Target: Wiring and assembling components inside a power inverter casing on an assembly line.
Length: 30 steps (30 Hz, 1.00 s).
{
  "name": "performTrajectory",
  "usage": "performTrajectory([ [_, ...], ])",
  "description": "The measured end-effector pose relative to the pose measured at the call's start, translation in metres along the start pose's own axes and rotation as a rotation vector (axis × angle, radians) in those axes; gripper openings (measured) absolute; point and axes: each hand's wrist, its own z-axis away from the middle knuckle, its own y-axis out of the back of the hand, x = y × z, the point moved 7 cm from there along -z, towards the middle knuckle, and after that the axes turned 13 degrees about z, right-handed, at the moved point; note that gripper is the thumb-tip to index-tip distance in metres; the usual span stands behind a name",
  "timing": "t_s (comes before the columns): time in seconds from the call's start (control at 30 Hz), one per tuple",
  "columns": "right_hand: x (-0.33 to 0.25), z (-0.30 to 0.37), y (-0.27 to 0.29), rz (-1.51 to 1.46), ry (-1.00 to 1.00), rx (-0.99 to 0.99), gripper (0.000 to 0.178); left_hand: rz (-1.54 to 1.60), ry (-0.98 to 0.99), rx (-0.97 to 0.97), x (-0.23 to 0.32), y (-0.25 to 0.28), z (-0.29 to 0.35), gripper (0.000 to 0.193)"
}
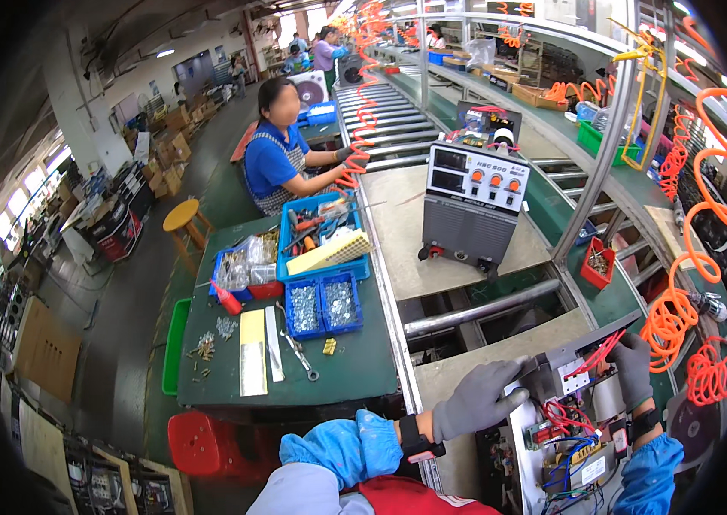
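An opened machine chassis (pixel 591 470) at the lower right shows circuit boards, a coil and red and blue wires. Across its far side lies a dark grey metal panel (pixel 559 375), tilted, with a pale terminal plate and red wires (pixel 601 350) at it. My left hand (pixel 477 402), in a grey glove, pinches the panel's left end between fingers and thumb. My right hand (pixel 635 371), gloved too, curls at the panel's right end beside the red wires; its fingertips are partly hidden. Beyond stands a grey machine (pixel 469 225) with a white front and orange knobs.
Left, a green table (pixel 200 373) carries blue screw bins (pixel 322 305), a blue tool tray (pixel 361 269) and a ratchet wrench (pixel 301 356). Metal rollers (pixel 483 307) cross the line. Orange coiled hoses (pixel 671 330) hang right. A co-worker (pixel 273 167) sits farther up; a red stool (pixel 200 442) stands nearby.
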Motion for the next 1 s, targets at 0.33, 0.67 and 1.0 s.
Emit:
performTrajectory([
  [0.33, 0.007, 0.003, 0.001, -0.054, -0.014, -0.109, 0.027, 0.019, -0.012, -0.011, -0.004, -0.008, 0.005, 0.056],
  [0.67, 0.016, 0.003, 0.009, -0.165, -0.007, -0.003, 0.02, -0.028, 0.0, -0.075, -0.006, -0.015, 0.005, 0.055],
  [1.0, 0.014, 0.011, 0.012, -0.035, -0.082, -0.037, 0.026, 0.03, 0.005, -0.118, 0.001, -0.02, 0.0, 0.054],
])
